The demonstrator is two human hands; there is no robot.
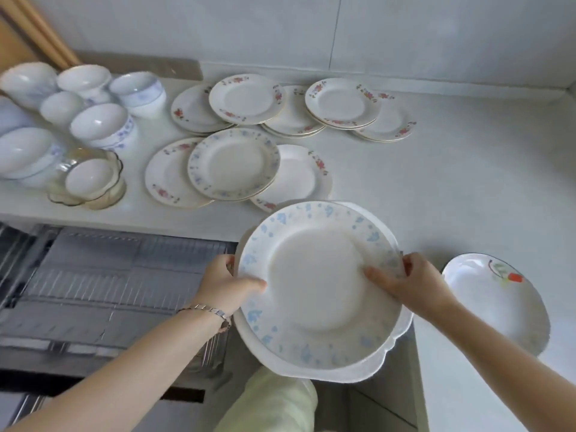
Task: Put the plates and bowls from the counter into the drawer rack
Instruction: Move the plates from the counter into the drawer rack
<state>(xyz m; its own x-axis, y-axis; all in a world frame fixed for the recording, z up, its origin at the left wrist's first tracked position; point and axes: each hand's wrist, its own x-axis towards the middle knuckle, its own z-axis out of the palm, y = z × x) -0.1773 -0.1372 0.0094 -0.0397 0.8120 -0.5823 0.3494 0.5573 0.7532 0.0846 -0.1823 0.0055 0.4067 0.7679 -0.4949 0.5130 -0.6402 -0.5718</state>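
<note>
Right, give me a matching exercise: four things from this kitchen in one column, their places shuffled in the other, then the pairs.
1 big blue plate
2 glass bowl
3 fruit dish
4 rack

A pulled out below the counter
B on the counter, far right
C held off the counter
D on the counter, left, white bowl inside

Pairs: 1-C, 2-D, 3-B, 4-A
</note>
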